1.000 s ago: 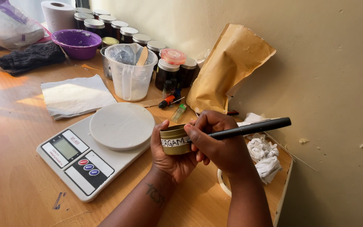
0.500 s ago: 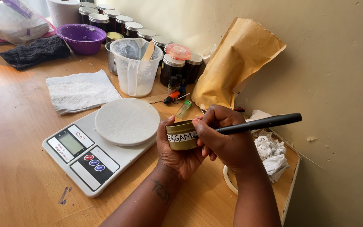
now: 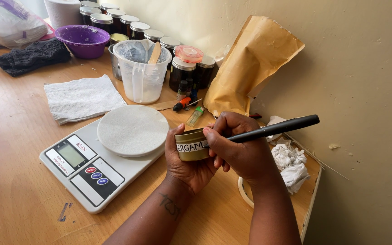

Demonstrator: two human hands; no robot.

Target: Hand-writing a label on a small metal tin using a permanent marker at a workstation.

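Right hand point(image 3: 243, 156): fingers pinched closed around a black marker point(image 3: 275, 129), tip on the white label of a small gold tin point(image 3: 191, 145). Left hand point(image 3: 184, 163): fingers wrapped closed under and behind the tin, holding it tilted on its side just above the bench point(image 3: 19, 181), beside the kitchen scale point(image 3: 100, 159).

Change since a second ago: more lettering shows on the label, and the tip sits further along its strip. Judged: labelling is well under way, with the strip's end hidden under the right hand.

Around: clear plastic jug point(image 3: 142, 70) with wooden stick, dark jars point(image 3: 182, 72), brown paper bag point(image 3: 250, 68), crumpled tissue point(image 3: 289, 159).
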